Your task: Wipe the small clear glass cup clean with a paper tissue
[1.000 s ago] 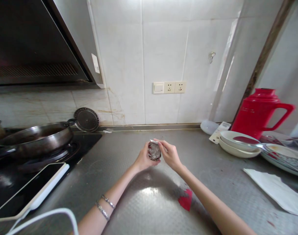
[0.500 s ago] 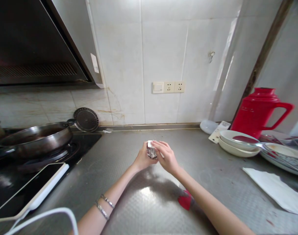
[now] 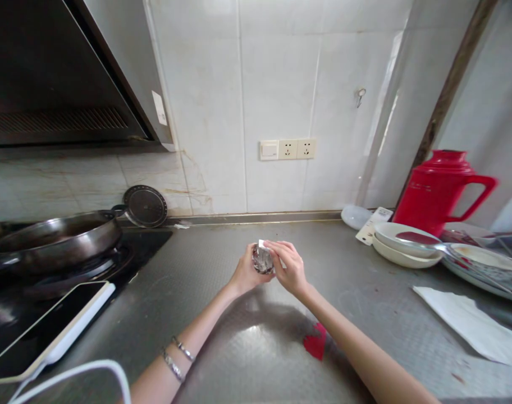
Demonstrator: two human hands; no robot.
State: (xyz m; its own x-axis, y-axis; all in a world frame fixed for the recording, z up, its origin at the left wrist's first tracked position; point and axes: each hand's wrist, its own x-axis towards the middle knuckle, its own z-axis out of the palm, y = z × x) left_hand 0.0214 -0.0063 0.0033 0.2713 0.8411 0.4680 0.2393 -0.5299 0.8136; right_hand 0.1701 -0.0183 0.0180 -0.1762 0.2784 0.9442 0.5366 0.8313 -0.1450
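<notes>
Both my hands meet over the middle of the steel counter (image 3: 222, 336). My left hand (image 3: 245, 273) cups a small round thing wrapped in shiny clear film (image 3: 262, 260). My right hand (image 3: 290, 268) grips the same wrapped thing from the right, with its fingers pinching a white edge of the wrapping at the top. What lies inside the film is dark and too small to name. A small red scrap (image 3: 315, 343) lies on the counter under my right forearm.
A dark pan (image 3: 54, 240) sits on the stove at left, with a tablet (image 3: 45, 328) and white cable in front. At right are a red jug (image 3: 441, 188), stacked plates (image 3: 405, 247) and a white paper sheet (image 3: 466, 324).
My right fingers have shifted over the top of the wrapped thing and the hands turned it slightly. The view has drifted a little.
</notes>
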